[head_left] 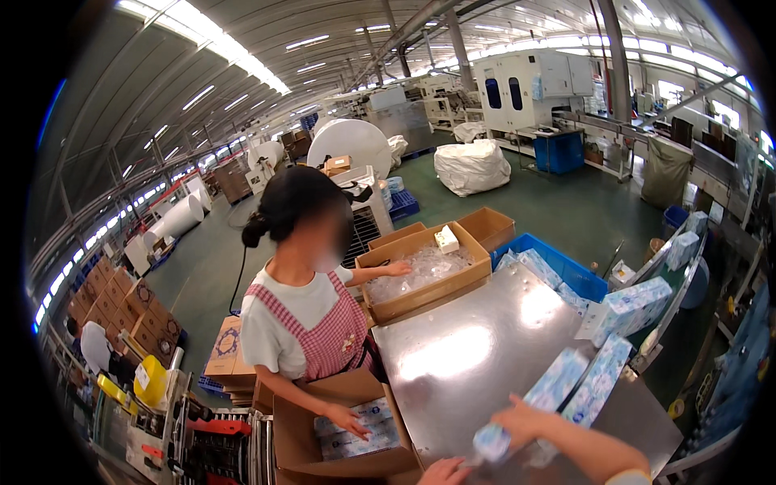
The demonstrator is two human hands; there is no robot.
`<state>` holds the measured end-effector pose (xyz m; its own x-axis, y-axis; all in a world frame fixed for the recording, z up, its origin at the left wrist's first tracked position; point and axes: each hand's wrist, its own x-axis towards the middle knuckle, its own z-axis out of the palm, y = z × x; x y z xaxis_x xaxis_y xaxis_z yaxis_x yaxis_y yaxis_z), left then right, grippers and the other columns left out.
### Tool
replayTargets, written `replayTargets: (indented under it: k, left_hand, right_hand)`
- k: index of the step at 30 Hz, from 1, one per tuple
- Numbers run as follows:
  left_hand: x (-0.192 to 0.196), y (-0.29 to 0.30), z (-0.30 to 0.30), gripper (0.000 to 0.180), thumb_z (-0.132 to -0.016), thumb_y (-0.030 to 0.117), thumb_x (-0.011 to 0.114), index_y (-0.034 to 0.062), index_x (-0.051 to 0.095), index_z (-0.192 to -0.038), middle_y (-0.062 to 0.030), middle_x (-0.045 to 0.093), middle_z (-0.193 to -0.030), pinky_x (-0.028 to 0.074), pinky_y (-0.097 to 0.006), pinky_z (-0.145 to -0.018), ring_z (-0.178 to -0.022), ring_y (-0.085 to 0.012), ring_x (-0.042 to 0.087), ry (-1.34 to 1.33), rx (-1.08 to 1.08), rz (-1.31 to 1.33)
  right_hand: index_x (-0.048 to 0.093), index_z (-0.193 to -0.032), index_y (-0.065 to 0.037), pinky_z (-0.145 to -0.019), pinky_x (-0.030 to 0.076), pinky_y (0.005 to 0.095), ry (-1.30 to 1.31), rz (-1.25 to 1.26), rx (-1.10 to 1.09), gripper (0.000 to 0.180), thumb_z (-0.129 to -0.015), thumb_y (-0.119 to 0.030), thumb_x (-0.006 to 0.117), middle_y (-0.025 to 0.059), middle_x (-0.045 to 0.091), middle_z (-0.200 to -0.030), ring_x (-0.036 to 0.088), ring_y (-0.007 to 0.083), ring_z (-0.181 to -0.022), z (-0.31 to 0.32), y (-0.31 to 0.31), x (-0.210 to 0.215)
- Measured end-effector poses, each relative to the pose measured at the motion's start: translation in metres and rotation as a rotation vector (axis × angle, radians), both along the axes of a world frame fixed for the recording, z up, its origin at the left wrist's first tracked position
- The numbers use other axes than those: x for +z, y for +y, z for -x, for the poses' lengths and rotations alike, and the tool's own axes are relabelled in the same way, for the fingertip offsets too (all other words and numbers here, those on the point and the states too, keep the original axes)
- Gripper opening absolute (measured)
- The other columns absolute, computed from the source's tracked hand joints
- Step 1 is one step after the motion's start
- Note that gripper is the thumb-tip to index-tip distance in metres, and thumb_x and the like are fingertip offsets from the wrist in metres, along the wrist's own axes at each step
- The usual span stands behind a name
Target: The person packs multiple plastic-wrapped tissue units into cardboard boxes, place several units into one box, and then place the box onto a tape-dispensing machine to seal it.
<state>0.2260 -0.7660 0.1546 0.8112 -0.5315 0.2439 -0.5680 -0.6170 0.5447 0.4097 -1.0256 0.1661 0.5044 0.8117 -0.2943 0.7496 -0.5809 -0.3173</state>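
Note:
Near the front edge of the steel table (440, 380), my right hand (521, 421) grips a long blue-and-white soft pack (556, 378) across its near part. The near end of this pack pokes out left of my fingers. A second, similar pack (602, 378) lies alongside to the right, with a dark gap between the two. My left hand (443, 472) is low in the picture, cut off by the lower edge. Its fingers look pressed together close to the near end of the held pack, beside something clear and filmy; what they hold is hard to make out.
Across the table, a co-worker (311, 315) reaches into an open carton (303, 436) of packs and a carton (477, 279) of clear plastic bags. A blue crate (586, 279) with packs stands behind the table. More packs (634, 307) sit on a conveyor (675, 283) at right.

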Motion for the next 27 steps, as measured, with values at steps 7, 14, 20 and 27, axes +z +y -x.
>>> replayTargets:
  k: [7, 14, 20, 27]
  left_hand:
    - [0.017, -0.094, 0.001, 0.079, -0.079, 0.04, 0.078, 0.0062, 0.045, -0.142, -0.0305, 0.058, -0.127, 0.046, -0.056, -0.1, -0.118, -0.0457, 0.057, 0.09, 0.027, -0.323]
    - [-0.028, -0.038, -0.076, 0.103, -0.076, 0.044, 0.081, -0.0029, 0.032, -0.153, -0.0235, 0.059, -0.134, 0.049, -0.042, -0.102, -0.121, -0.0352, 0.061, 0.809, 0.194, -0.017]
    - [0.041, 0.045, -0.014, 0.091, -0.079, 0.018, 0.083, -0.0014, 0.032, -0.151, -0.0099, 0.052, -0.138, 0.042, -0.034, -0.108, -0.126, -0.0198, 0.052, 1.216, -0.029, 0.925]
    - [0.082, 0.189, 0.107, 0.093, -0.07, 0.019, 0.089, 0.0017, 0.039, -0.145, -0.0117, 0.049, -0.135, 0.037, -0.036, -0.111, -0.128, -0.0212, 0.047, 0.484, 0.107, 0.797]
  right_hand:
    - [0.067, -0.125, -0.015, -0.112, 0.024, 0.0702, -0.326, -0.117, -1.248, 0.058, -0.08, -0.049, 0.076, 0.0251, 0.047, -0.148, 0.036, 0.0459, -0.143, 0.055, -0.103, 0.029]
    - [0.063, -0.102, -0.007, -0.103, 0.042, 0.0613, -0.438, -0.315, -1.207, 0.041, -0.071, -0.024, 0.081, 0.0289, 0.039, -0.153, 0.032, 0.0487, -0.143, 0.159, -0.089, -0.05]
    - [0.064, -0.109, -0.003, -0.077, 0.056, 0.0494, -0.744, 0.181, -0.944, 0.037, -0.089, -0.033, 0.07, 0.0124, 0.069, -0.098, 0.066, 0.0307, -0.086, 0.286, -0.048, -0.023]
    - [0.042, -0.154, -0.014, -0.094, 0.045, 0.0534, -0.271, -0.111, -1.134, 0.106, -0.058, -0.013, 0.087, 0.0234, 0.052, -0.121, 0.051, 0.0445, -0.115, 0.272, -0.025, -0.004]
